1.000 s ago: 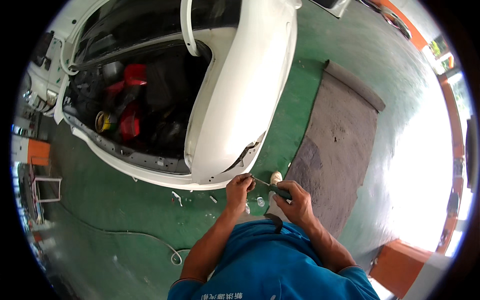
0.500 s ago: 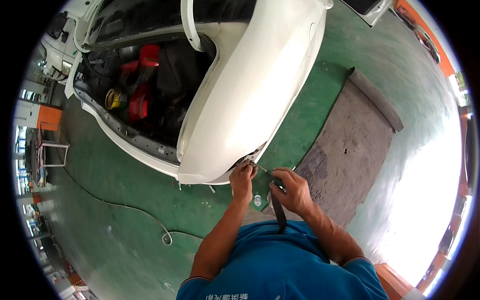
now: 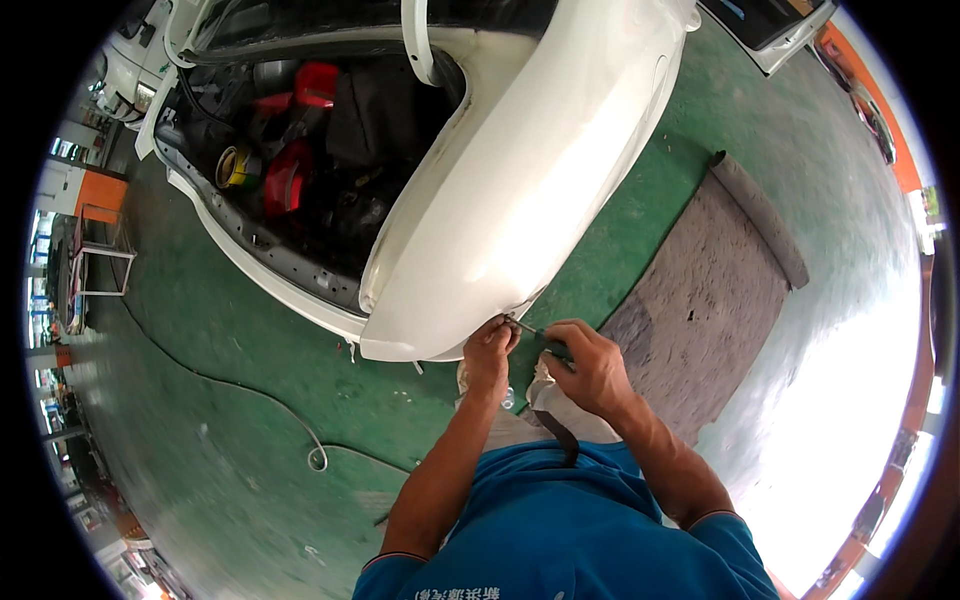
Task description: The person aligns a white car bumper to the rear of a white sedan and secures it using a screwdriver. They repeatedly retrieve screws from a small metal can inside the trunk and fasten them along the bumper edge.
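Observation:
My left hand (image 3: 488,360) is closed by the lower corner of a white car body panel (image 3: 540,150), its fingertips pinched on something small that I cannot make out at the tip of a screwdriver (image 3: 535,331). My right hand (image 3: 595,365) grips the screwdriver's dark green handle, and the thin shaft points up-left to my left fingertips. Beside the panel is the open compartment (image 3: 259,255), with red parts (image 3: 285,176) and a yellow-and-black round object (image 3: 237,166) inside. A dark strap (image 3: 555,430) hangs at my waist.
A grey mat (image 3: 700,300) with a rolled end lies right of the car on the green floor (image 3: 200,470). A hose (image 3: 250,395) runs across the floor at left, near a metal frame (image 3: 105,260). Another white vehicle (image 3: 130,70) and a loose door (image 3: 770,30) stand farther back.
Both hands and the screwdriver have moved up to the panel's corner. My view has shifted closer to the car, and my feet show nearer its edge.

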